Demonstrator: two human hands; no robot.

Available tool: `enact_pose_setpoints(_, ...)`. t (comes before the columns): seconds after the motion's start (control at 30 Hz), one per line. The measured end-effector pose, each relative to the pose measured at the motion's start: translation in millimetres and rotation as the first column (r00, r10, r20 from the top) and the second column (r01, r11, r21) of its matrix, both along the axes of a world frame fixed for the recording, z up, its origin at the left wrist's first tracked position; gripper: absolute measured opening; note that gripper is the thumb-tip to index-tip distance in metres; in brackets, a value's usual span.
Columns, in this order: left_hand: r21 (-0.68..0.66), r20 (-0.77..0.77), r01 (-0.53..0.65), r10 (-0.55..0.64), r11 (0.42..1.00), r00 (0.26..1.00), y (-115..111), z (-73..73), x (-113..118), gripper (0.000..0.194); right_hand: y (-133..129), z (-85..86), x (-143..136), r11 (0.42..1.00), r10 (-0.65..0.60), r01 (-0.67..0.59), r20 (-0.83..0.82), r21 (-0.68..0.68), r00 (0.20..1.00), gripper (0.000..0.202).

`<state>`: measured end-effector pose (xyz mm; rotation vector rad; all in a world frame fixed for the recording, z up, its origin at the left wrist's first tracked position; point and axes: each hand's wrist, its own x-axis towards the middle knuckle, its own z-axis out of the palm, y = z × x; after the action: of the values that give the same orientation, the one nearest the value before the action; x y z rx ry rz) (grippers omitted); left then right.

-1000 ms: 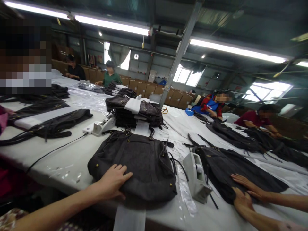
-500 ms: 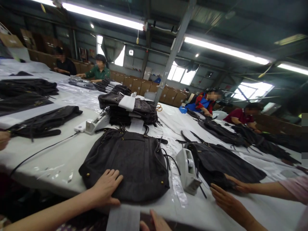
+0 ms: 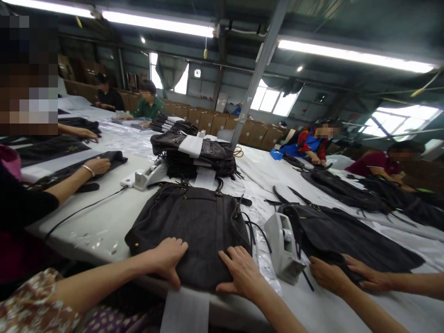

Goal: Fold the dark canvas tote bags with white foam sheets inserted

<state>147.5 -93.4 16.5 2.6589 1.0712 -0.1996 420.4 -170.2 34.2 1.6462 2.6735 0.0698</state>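
Note:
A dark grey bag point(image 3: 199, 222) lies flat on the white-covered table point(image 3: 93, 222), its handles pointing away from me. On the bag's lower left part rests my left hand point(image 3: 169, 259), fingers spread and thumb near the bottom edge. My right hand point(image 3: 239, 273) lies on the lower right part, fingers apart, thumb at the same edge. Neither hand grips anything. A strip of white sheet point(image 3: 185, 310) hangs over the table edge below the bag, between my forearms.
White tape dispensers stand right of the bag point(image 3: 284, 249) and behind it at left point(image 3: 149, 175). Stacked bags point(image 3: 194, 152) rise behind. At right, a co-worker's hands touch another bag point(image 3: 347, 231); at left, a person with a bracelet reaches over bags point(image 3: 107, 164).
My right hand has risen from the table edge onto the bag. My left hand remains on the bag. The view has shifted, and the person at left now shows more fully.

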Motion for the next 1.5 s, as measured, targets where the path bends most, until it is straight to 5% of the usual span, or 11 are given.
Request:
enact_pose_setpoints(0.23, 0.071, 0.002, 0.034, -0.035, 0.997, 0.999, 1, 26.4, 4, 0.059, -6, -3.7, 2, 0.997, -0.054, 0.058, -0.083, 0.046, 0.995, 0.085)
enact_pose_setpoints(0.33, 0.035, 0.036, 0.065, -0.066, 0.997, 0.997, 4, 44.3, -5, 0.058, -8, 3.7, 14, 0.988, -0.106, 0.139, -0.342, 0.073, 0.934, 0.058)
enact_pose_setpoints(0.4, -0.100, 0.096, 0.070, -0.060, 0.993, 0.994, 11, 53.8, -7, 0.048, -6, 4.3, 29, 0.932, -0.224, 0.347, -0.587, 0.103, 0.778, 0.041)
enact_pose_setpoints(0.5, -0.351, 0.307, 0.011, 0.104, 0.936, 0.946, 33, 58.1, 13, 0.033, 7, -6.5, 57, 0.752, -0.464, 0.648, -0.796, -0.122, 0.389, 0.040)
enact_pose_setpoints(0.6, -0.515, 0.436, -0.087, 0.349, 0.853, 0.830, 62, 47.2, 67, 0.034, 24, -24.8, 73, 0.695, -0.579, 0.630, -0.790, -0.348, 0.202, 0.042)
enact_pose_setpoints(0.77, -0.600, 0.408, -0.217, 0.528, 0.770, 0.745, 96, 12.0, 183, 0.051, 37, -42.5, 64, 0.786, -0.541, 0.462, -0.818, -0.411, 0.193, 0.040)
enact_pose_setpoints(0.9, -0.605, 0.488, -0.207, 0.563, 0.769, 0.667, 113, -1.4, 227, 0.040, 34, -43.8, 68, 0.802, -0.523, 0.430, -0.835, -0.414, 0.170, 0.038)
enact_pose_setpoints(1.13, -0.666, 0.559, -0.083, 0.570, 0.741, 0.603, 155, 13.7, 210, 0.029, 71, -36.0, 86, 0.841, -0.445, 0.462, -0.847, -0.283, 0.291, 0.043)
enact_pose_setpoints(1.37, -0.699, 0.564, -0.088, 0.622, 0.710, 0.543, 151, 12.7, 209, 0.039, 133, -53.6, 31, 0.861, -0.468, 0.395, -0.804, -0.321, 0.367, 0.051)
enact_pose_setpoints(1.43, -0.729, 0.556, -0.082, 0.658, 0.680, 0.508, 148, 14.3, 202, 0.046, 132, -59.4, 27, 0.854, -0.478, 0.396, -0.809, -0.336, 0.344, 0.050)
enact_pose_setpoints(1.5, -0.770, 0.540, -0.051, 0.692, 0.636, 0.480, 147, 17.9, 193, 0.053, 124, -63.2, 36, 0.793, -0.504, 0.502, -0.834, -0.345, 0.223, 0.041)
